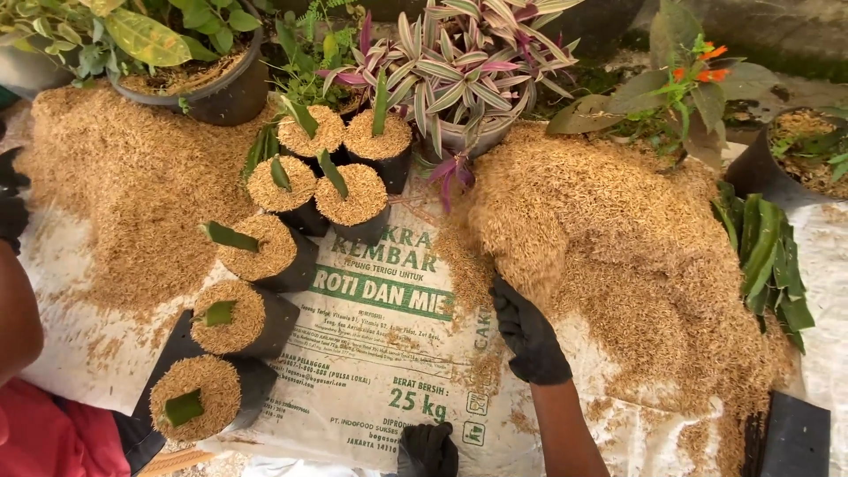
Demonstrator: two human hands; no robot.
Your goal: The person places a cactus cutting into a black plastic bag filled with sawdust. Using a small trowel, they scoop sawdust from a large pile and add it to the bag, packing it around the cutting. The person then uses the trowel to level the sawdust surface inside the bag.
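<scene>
A white printed sack (380,353) with green lettering lies flat under everything. Left of it, black grow bags (243,318) stand filled with husk. At its bottom edge the gloved left hand (427,449) shows, grip unclear. The right hand (527,334), fingers loosely spread, presses the husk pile (618,238) covering the sack's right side.

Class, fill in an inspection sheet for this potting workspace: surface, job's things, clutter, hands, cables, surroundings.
Surface: white printed sack spread flat, husks scattered on it.
Job's things: rice-husk heap; seven husk-filled black grow bags holding green leaf cuttings.
Clutter: loose leaf cuttings; empty black bag.
Hands: right hand gloved, scooping at the heap; left hand gloved, at the bottom edge.
Cables: nothing seen.
Surroundings: potted plants; second husk pile.
</scene>
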